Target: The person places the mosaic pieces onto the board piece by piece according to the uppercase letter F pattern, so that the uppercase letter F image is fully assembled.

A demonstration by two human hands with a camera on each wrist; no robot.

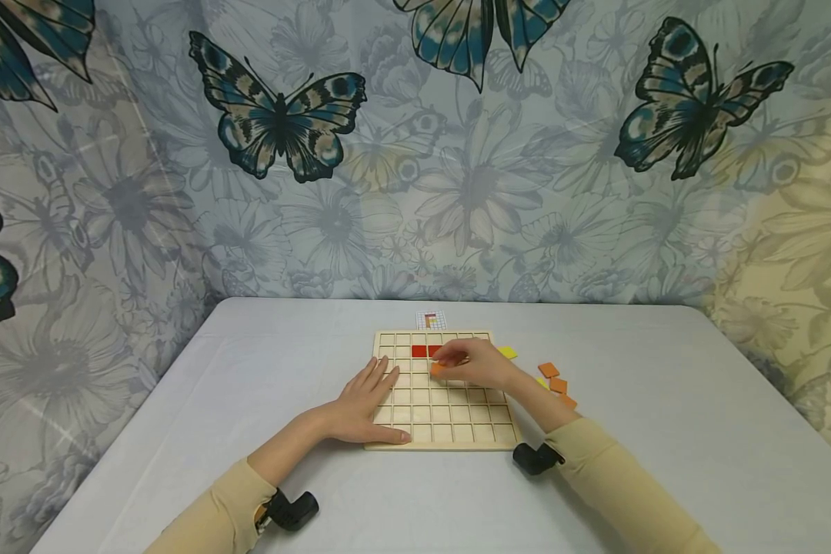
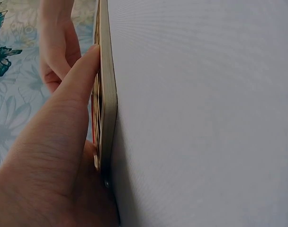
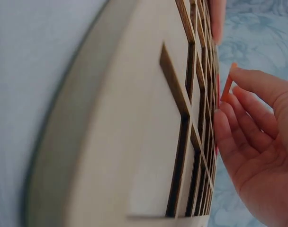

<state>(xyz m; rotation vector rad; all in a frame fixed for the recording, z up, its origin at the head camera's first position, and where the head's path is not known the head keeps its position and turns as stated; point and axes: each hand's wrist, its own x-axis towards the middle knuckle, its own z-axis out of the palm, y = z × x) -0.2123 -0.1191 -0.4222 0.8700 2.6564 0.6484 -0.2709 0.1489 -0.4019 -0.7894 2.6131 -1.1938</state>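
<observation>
A wooden grid board [image 1: 450, 435] lies flat on the white table. My left hand [image 1: 365, 400] rests over its left side with fingers spread, the thumb along the front edge; in the left wrist view that thumb [image 2: 82, 75] presses against the frame. Between thumb and fingers, my right hand [image 1: 476, 362] pinches an orange square tile [image 1: 437, 370] just above the grid. Seen from the right wrist, the orange tile [image 3: 228, 82] stands tilted, apart from the board's surface. Red tiles [image 1: 421, 351] sit in a row in an upper part of the grid, partly hidden by my right fingers.
Several loose orange tiles [image 1: 548, 370] lie right of the board, with a yellow tile [image 1: 508, 352] near its upper right corner. Behind the board is a small printed pattern card [image 1: 431, 320]. A butterfly-patterned cloth [image 1: 415, 231] hangs behind the table [image 1: 637, 369].
</observation>
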